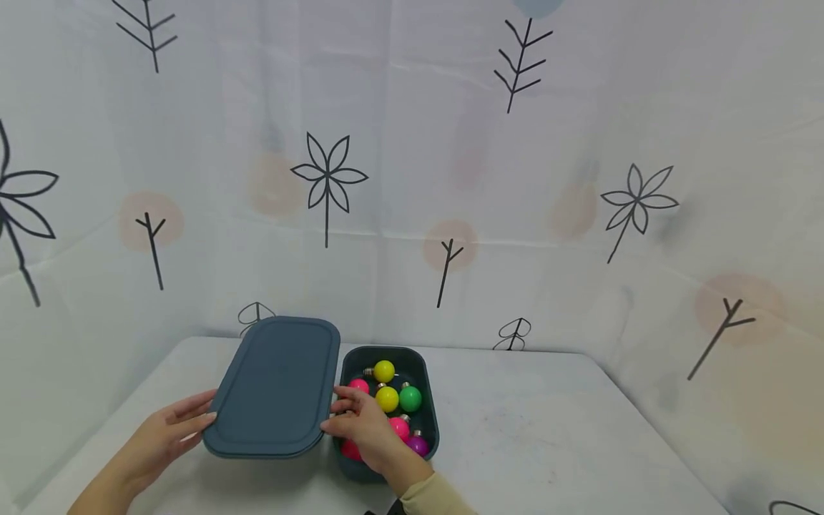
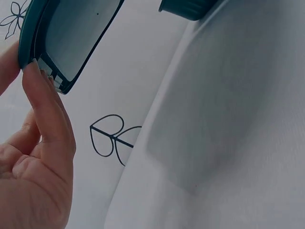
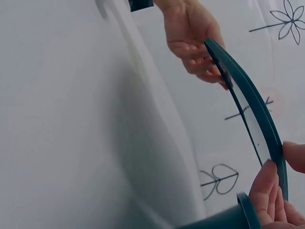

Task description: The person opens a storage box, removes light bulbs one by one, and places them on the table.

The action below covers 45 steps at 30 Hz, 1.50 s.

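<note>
A dark blue-teal rectangular lid [image 1: 273, 386] with rounded corners is held above the table, tilted, its flat top in sight in the head view. My left hand [image 1: 161, 440] pinches its near left edge, thumb on top and fingers beneath. At the right edge, my right hand [image 1: 373, 431] grips it between thumb and fingers, as the right wrist view also shows on the lid's rim [image 3: 257, 109]. Right of the lid stands a dark green open container [image 1: 432, 404], partly behind my right hand. Inside lie several round coloured bulbs, including a yellow bulb [image 1: 387, 399], a green bulb [image 1: 410, 399] and a purple bulb [image 1: 418, 445].
A white table [image 1: 534, 422] carries the container and stretches to the right. Behind it hangs a white cloth [image 1: 399, 179] printed with plants and flowers. The lid's shadow falls on the tabletop below it.
</note>
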Motion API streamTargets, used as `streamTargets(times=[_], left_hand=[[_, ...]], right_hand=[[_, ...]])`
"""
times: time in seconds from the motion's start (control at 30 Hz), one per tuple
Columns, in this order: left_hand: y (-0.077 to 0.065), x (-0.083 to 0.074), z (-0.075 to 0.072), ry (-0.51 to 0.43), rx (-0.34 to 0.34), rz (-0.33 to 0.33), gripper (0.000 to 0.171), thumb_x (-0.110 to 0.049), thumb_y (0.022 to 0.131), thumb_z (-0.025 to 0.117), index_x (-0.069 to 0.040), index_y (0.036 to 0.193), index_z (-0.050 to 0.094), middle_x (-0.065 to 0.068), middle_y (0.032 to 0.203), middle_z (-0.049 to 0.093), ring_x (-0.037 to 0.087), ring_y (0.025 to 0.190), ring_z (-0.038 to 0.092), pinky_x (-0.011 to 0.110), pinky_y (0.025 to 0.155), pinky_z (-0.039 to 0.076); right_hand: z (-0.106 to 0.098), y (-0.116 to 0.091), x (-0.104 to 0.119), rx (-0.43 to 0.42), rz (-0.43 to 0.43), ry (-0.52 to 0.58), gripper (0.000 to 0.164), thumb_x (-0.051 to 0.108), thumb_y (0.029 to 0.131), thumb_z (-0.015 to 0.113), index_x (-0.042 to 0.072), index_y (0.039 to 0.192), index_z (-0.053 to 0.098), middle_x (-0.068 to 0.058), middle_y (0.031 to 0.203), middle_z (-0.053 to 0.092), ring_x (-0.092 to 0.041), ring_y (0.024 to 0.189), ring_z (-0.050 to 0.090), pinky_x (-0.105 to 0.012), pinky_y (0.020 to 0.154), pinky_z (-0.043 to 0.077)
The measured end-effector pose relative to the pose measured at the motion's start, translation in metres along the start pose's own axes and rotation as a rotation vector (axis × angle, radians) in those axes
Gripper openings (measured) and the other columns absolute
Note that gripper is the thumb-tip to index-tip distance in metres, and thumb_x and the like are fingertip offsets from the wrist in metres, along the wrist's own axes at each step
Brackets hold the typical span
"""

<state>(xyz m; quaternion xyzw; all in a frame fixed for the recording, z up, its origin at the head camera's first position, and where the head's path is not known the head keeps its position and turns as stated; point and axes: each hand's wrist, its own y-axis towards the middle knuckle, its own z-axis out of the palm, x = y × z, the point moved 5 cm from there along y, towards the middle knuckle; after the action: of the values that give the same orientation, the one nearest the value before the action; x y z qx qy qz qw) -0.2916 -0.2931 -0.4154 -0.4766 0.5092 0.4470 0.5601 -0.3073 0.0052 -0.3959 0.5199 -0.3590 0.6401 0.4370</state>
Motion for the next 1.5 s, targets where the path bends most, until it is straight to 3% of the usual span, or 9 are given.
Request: streamTargets(times=[0.17, 0.43, 0.53, 0.7, 0.97, 1.13, 1.23, 1.33, 1.5], left_hand=[[-0.004, 0.003, -0.010, -0.048, 0.019, -0.025, 0.025, -0.014, 0.093, 0.057, -0.037, 0.103, 0.062, -0.018, 0.108, 0.060, 0.003, 0.100, 0.057, 0.021, 0.083, 0.046], [-0.010, 0.003, -0.024, -0.122, 0.102, 0.026, 0.034, -0.010, 0.097, 0.048, -0.039, 0.103, 0.066, -0.018, 0.109, 0.061, 0.002, 0.097, 0.058, 0.020, 0.081, 0.047], [-0.012, 0.002, -0.028, -0.138, 0.115, 0.038, 0.037, -0.009, 0.098, 0.047, -0.038, 0.104, 0.067, -0.017, 0.108, 0.062, 0.003, 0.094, 0.059, 0.021, 0.080, 0.048], [-0.014, 0.006, -0.036, -0.135, 0.083, -0.024, 0.035, -0.011, 0.097, 0.049, -0.040, 0.099, 0.069, -0.021, 0.105, 0.061, 0.001, 0.092, 0.058, 0.020, 0.078, 0.048], [-0.017, 0.016, -0.051, -0.090, 0.061, -0.115, 0.032, -0.014, 0.097, 0.050, -0.042, 0.095, 0.067, -0.026, 0.102, 0.058, -0.005, 0.092, 0.055, 0.019, 0.077, 0.047], [-0.015, 0.023, -0.059, 0.005, 0.000, -0.157, 0.022, -0.019, 0.095, 0.055, -0.031, 0.110, 0.065, -0.024, 0.104, 0.055, -0.008, 0.092, 0.054, 0.019, 0.079, 0.048], [-0.012, 0.026, -0.064, 0.101, -0.067, -0.181, 0.039, -0.023, 0.092, 0.060, -0.013, 0.130, 0.055, -0.013, 0.113, 0.055, -0.009, 0.088, 0.053, 0.025, 0.081, 0.049], [-0.008, 0.028, -0.067, 0.179, -0.109, -0.186, 0.056, -0.024, 0.090, 0.064, 0.004, 0.134, 0.045, -0.002, 0.121, 0.054, -0.009, 0.085, 0.053, 0.029, 0.082, 0.050], [-0.002, 0.031, -0.069, 0.256, -0.142, -0.176, 0.062, -0.025, 0.086, 0.067, 0.008, 0.133, 0.044, 0.013, 0.126, 0.054, -0.010, 0.085, 0.051, 0.029, 0.082, 0.050]], right_hand=[[0.010, 0.002, -0.002, -0.006, 0.017, -0.019, 0.057, -0.009, 0.078, 0.067, -0.003, 0.131, 0.046, -0.007, 0.095, 0.053, -0.013, 0.076, 0.057, -0.029, 0.079, 0.052], [0.028, 0.004, -0.004, -0.013, 0.019, 0.037, 0.057, -0.013, 0.077, 0.065, -0.003, 0.130, 0.047, -0.008, 0.095, 0.053, -0.014, 0.075, 0.057, -0.031, 0.077, 0.053], [0.033, 0.006, -0.008, -0.059, 0.040, 0.081, 0.056, -0.014, 0.077, 0.065, -0.002, 0.129, 0.048, -0.008, 0.093, 0.052, -0.014, 0.072, 0.057, -0.033, 0.073, 0.054], [0.043, 0.008, -0.015, -0.144, 0.081, 0.096, 0.053, -0.014, 0.077, 0.066, 0.001, 0.125, 0.052, -0.007, 0.092, 0.052, -0.015, 0.069, 0.055, -0.033, 0.069, 0.055], [0.062, 0.010, -0.029, -0.199, 0.067, 0.100, 0.055, -0.020, 0.072, 0.062, 0.001, 0.122, 0.051, -0.006, 0.092, 0.049, -0.014, 0.066, 0.052, -0.030, 0.060, 0.053], [0.069, 0.018, -0.046, -0.252, 0.066, 0.142, 0.054, -0.021, 0.071, 0.060, 0.001, 0.119, 0.053, -0.007, 0.091, 0.049, -0.017, 0.064, 0.052, -0.027, 0.058, 0.050], [0.072, 0.023, -0.055, -0.288, 0.056, 0.168, 0.053, -0.023, 0.069, 0.058, 0.000, 0.116, 0.053, -0.007, 0.090, 0.047, -0.018, 0.064, 0.050, -0.025, 0.056, 0.048], [0.073, 0.026, -0.062, -0.311, 0.051, 0.186, 0.052, -0.024, 0.068, 0.057, -0.002, 0.115, 0.053, -0.007, 0.089, 0.047, -0.017, 0.063, 0.048, -0.023, 0.054, 0.047], [0.074, 0.033, -0.069, -0.340, 0.068, 0.184, 0.050, -0.025, 0.068, 0.056, -0.004, 0.113, 0.054, -0.007, 0.086, 0.047, -0.016, 0.062, 0.047, -0.023, 0.053, 0.045]])
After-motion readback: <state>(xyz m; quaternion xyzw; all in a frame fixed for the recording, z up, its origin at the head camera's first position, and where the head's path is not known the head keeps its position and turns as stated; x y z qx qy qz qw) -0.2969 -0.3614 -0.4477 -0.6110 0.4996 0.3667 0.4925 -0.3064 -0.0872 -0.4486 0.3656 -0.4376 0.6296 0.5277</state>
